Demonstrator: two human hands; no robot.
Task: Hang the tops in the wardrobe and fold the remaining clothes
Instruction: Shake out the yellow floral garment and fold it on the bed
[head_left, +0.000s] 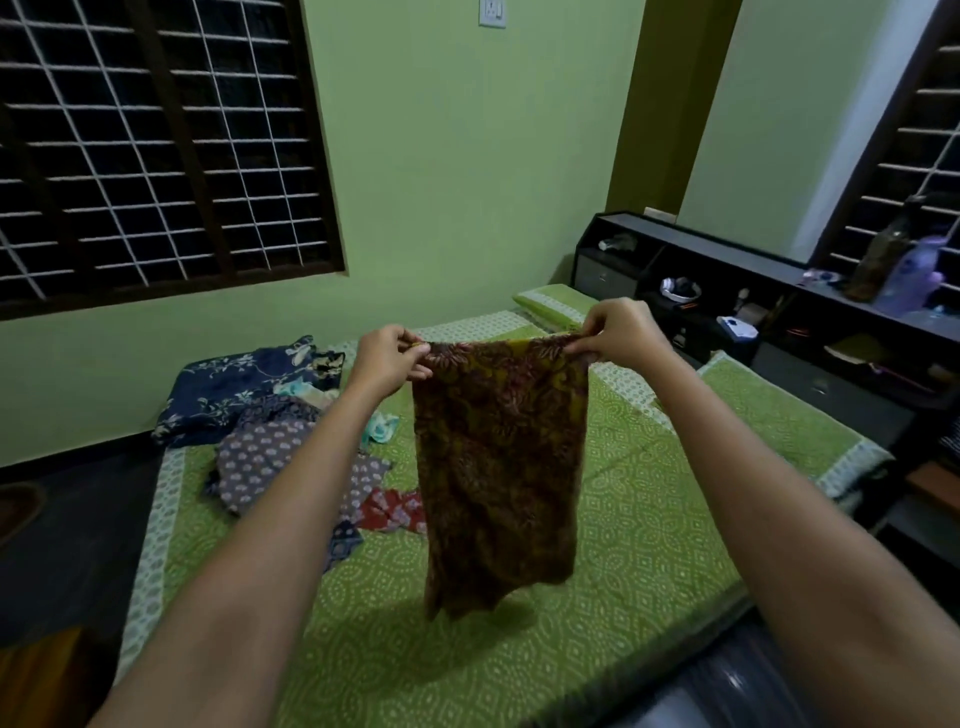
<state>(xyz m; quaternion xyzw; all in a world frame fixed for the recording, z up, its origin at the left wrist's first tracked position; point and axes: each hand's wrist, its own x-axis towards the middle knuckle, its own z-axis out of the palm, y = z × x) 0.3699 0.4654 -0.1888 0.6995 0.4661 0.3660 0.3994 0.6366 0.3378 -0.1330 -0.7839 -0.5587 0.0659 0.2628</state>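
Left hand (389, 358): raised over bed, fingers and thumb pinching left top corner of brown cloth (498, 467). Right hand (621, 330): raised level with left, pinching right top corner of same cloth. Cloth: brown-and-mustard floral print, stretched taut between both hands along its top edge, hanging straight down, lower hem clear of bed (649, 545).

Bed: green patterned sheet, pale border. Pile (291, 457) to left of cloth, below left forearm: grey-printed garment uppermost, red-printed piece and small navy piece at near edge, pale teal scrap just beside. Navy floral garment (234, 384) behind pile, at far left corner of bed. Two green pillows (550, 304) at head end.

Headboard shelf (727, 265), open compartments: white round item, small white box, further small items too dim to identify. Shelf top: purple bottle (914, 275), second dark bottle beside it. Barred window (156, 145) on left wall.
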